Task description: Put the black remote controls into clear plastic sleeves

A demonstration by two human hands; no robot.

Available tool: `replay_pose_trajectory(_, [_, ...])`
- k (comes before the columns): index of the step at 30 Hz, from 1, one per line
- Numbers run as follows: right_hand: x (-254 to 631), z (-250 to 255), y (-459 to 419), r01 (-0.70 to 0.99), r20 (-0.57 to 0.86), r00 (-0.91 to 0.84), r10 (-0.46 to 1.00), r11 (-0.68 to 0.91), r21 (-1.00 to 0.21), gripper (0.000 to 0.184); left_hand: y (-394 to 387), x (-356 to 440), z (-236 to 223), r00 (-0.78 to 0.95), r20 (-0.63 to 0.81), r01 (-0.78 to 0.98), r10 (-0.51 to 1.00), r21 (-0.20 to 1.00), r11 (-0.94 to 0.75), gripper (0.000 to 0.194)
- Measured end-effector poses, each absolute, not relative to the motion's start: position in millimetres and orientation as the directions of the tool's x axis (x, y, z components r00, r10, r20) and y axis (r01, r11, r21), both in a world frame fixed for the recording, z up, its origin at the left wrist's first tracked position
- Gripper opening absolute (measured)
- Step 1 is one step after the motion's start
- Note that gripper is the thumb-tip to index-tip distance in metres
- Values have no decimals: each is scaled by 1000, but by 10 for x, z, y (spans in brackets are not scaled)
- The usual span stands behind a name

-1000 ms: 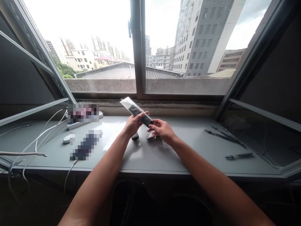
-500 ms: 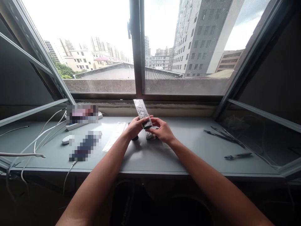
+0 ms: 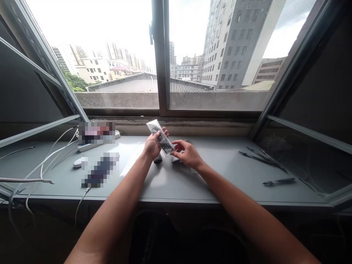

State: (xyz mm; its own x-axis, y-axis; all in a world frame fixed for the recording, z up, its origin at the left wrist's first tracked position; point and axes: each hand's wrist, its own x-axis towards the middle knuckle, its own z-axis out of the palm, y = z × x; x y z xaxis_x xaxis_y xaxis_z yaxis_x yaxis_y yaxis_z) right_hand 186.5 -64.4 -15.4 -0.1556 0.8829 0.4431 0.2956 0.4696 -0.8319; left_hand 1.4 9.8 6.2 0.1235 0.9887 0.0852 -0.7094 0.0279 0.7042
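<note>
Over the middle of the desk, my left hand (image 3: 153, 145) is closed round a dark remote control in a clear plastic sleeve (image 3: 162, 141), thumb on top. It tilts with its far end to the left, where the sleeve runs past the remote. My right hand (image 3: 189, 154) pinches the sleeve's near right end between thumb and fingers. A second black remote control (image 3: 158, 158) lies on the desk, partly hidden below my left hand. Under my right hand is another plastic-wrapped item (image 3: 176, 159), mostly covered, so its kind is unclear.
White sheets (image 3: 132, 161) lie left of my left arm on the grey desk (image 3: 236, 183). Further left are a white mouse-like object (image 3: 78, 162), a power strip (image 3: 85, 146) and white cables (image 3: 41, 170). Several pens, one a clear-barrelled pen (image 3: 279, 182), lie at right. A window stands behind.
The sleeved remote has swung leftward and tilted more, showing its dark face. My left hand has shifted left with it, and more of the remote on the desk shows.
</note>
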Motion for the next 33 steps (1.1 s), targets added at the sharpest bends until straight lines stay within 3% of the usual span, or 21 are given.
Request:
replay_pose_trajectory(5, [1875,-147,-647,400,536,-12,844,495,-772,42,19,106,28,246,112,-673,963,734,86,32])
replay_pose_trajectory(13, [1909,-176,-613,334,500,78,862,450,-828,42,-61,108,35,407,128,-570,905,809,143,25])
replay_pose_trajectory(20, [1945,-104,-613,373,484,31,875,439,-818,39,15,63,70,278,90,-617,956,780,106,24])
replay_pose_trajectory(26, [1956,-90,-552,141,359,28,933,352,-925,43,158,-83,60,23,54,-692,998,721,-23,29])
replay_pose_trajectory(30, [1924,-53,-571,-47,220,-96,971,216,-975,59,76,-28,74,148,196,-636,969,770,-58,36])
replay_pose_trajectory(33, [1902,0,-642,-109,170,-266,949,145,-983,55,-33,71,78,290,282,-594,915,802,-59,39])
